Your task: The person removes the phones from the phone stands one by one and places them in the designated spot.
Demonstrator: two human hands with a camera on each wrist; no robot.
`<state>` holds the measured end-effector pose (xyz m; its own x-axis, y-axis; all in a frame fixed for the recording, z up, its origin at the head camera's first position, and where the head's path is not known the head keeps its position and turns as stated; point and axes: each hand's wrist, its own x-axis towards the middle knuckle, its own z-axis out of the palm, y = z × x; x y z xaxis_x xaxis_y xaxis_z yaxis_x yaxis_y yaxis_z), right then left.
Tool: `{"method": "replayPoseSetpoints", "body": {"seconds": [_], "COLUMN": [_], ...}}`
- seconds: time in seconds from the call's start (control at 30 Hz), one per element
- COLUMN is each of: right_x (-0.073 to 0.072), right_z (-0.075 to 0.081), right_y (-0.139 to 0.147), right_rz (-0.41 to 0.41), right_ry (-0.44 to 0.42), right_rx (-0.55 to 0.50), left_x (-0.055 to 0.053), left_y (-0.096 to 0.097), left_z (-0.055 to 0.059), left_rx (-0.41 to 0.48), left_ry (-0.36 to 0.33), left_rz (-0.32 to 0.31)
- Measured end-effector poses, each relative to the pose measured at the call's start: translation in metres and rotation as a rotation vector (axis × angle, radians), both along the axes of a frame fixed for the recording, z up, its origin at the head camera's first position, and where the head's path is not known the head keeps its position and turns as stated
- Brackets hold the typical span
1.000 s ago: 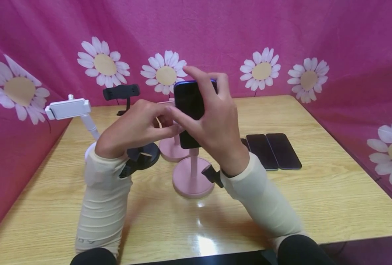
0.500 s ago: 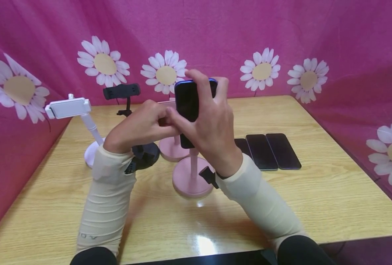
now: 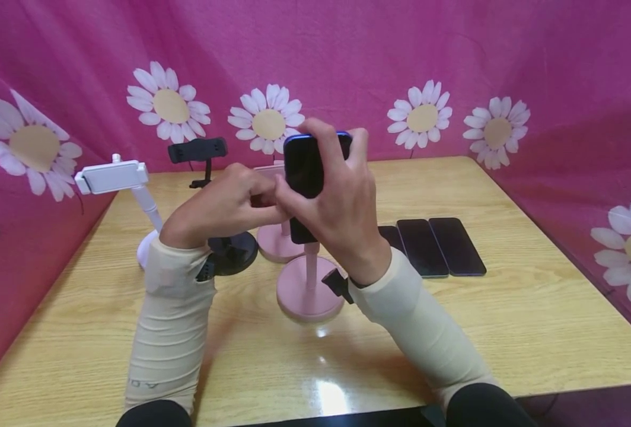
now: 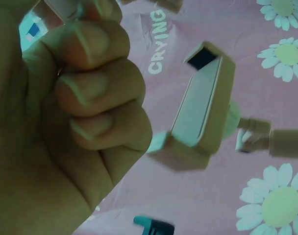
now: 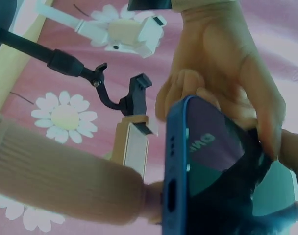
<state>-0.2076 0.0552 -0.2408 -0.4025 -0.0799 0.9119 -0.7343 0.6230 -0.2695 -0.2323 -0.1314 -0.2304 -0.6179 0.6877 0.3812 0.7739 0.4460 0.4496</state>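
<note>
A dark-screened smartphone (image 3: pixel 303 169) with a blue edge stands upright at the top of the nearer pink phone stand (image 3: pixel 311 293), hiding its holder. My right hand (image 3: pixel 342 213) grips the phone from the front, thumb at its left edge and a bent finger over the top. My left hand (image 3: pixel 219 204) has its fingers curled at the phone's left edge, where the holder is; its fingertips meet the right thumb. In the right wrist view the left hand (image 5: pixel 212 58) reaches behind the phone (image 5: pixel 208 152), thumb along its side. Curled fingers (image 4: pixel 105 93) fill the left wrist view.
A second pink stand (image 3: pixel 277 244) stands just behind. At the left are a white stand (image 3: pixel 111 177) and a black stand (image 3: pixel 198 150). Three more phones (image 3: pixel 422 249) lie side by side on the wooden table (image 3: pixel 529 320), right of the hands. A pink flowered cloth (image 3: pixel 342 53) hangs behind.
My right hand has shifted slightly left across the phone, uncovering more of the nearest lying phone. The left wrist has moved a little right. The phone stays almost in place.
</note>
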Motion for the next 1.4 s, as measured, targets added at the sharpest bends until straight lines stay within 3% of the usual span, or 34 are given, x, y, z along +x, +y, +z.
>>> {"method": "replayPoseSetpoints", "body": {"seconds": [0.47, 0.63, 0.83, 1.13, 1.3, 1.4], "right_x": [-0.003, -0.001, 0.004, 0.008, 0.008, 0.008], "right_z": [0.008, 0.015, 0.024, 0.026, 0.020, 0.017], "right_y": [0.008, 0.013, 0.021, 0.036, 0.033, 0.029], "right_rz": [0.089, 0.124, 0.220, 0.411, 0.458, 0.446], "right_ry": [-0.041, -0.125, -0.253, -0.436, -0.461, -0.438], "right_rx": [-0.016, -0.018, -0.025, -0.070, -0.082, -0.067], "left_x": [0.001, 0.000, 0.000, -0.003, -0.001, 0.001], "left_y": [-0.004, -0.003, -0.002, 0.004, 0.002, -0.001], "left_z": [0.011, 0.013, 0.015, 0.008, 0.003, 0.000], "left_rx": [-0.046, -0.039, -0.030, -0.022, -0.030, -0.036], "left_ry": [0.000, -0.033, -0.041, -0.018, -0.034, -0.057], "left_rz": [0.019, 0.003, -0.002, -0.025, 0.017, 0.049]}}
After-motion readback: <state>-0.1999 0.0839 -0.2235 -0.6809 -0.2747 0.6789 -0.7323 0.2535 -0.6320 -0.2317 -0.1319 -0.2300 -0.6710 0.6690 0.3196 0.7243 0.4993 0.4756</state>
